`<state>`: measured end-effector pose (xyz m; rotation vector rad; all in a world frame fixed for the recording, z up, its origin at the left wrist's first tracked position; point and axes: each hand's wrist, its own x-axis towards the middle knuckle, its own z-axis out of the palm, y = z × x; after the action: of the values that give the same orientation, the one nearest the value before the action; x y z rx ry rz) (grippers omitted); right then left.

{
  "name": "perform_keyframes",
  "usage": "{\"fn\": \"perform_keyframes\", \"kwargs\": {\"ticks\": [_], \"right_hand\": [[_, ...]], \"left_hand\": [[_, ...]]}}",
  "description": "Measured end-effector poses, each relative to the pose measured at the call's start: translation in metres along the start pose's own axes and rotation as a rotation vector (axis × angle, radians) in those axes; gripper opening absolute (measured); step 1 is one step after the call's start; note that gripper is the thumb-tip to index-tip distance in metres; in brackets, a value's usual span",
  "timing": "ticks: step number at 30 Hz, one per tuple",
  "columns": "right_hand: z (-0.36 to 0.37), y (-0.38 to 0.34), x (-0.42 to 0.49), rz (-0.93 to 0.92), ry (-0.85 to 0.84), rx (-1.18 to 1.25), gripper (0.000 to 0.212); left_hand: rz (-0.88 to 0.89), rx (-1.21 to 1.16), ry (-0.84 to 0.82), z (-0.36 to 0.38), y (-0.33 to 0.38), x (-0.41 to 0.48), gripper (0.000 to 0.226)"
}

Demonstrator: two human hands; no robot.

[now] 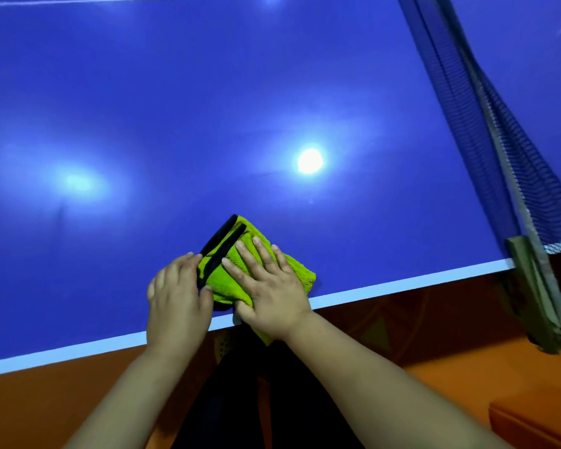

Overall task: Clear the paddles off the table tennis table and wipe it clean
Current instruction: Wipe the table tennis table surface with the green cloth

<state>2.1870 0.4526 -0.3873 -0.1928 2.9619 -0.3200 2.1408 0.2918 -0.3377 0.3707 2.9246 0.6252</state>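
The green cloth (232, 277) (folded, black-hemmed) lies on the blue table (208, 92) at its white near edge, well left of the net (512, 163). The right hand (272, 293) presses flat on it, fingers spread. The left hand (175, 296) touches the hem on the side away from the net, and I cannot tell whether it pinches. Towards the net, lamp glare (310, 161) marks the tabletop, and the net's clamp (528, 270) grips the edge.

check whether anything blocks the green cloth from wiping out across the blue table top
Nothing visible does. The left hand and the right hand are on the cloth at the near edge, and the table ahead of it shows only light reflections. The net stands off to the right, beside that path.
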Motion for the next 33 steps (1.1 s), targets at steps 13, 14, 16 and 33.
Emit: {"fn": "perform_keyframes", "kwargs": {"ticks": [13,14,16,33], "right_hand": [[-0.059,0.259,-0.113,0.596,0.025,-0.014,0.076],[-0.062,0.276,-0.120,0.637,0.022,-0.018,0.078],[-0.069,0.306,-0.135,0.720,0.025,-0.029,0.080],[-0.050,0.186,-0.107,1.016,0.013,0.027,0.074]], "left_hand": [[0.346,-0.035,-0.116,0.085,0.180,0.012,0.044],[0.367,-0.035,-0.121,0.090,0.191,0.012,0.044],[0.402,-0.039,-0.134,0.099,0.208,0.011,0.043],[0.267,-0.057,-0.088,0.066,0.133,-0.007,0.040]]}}
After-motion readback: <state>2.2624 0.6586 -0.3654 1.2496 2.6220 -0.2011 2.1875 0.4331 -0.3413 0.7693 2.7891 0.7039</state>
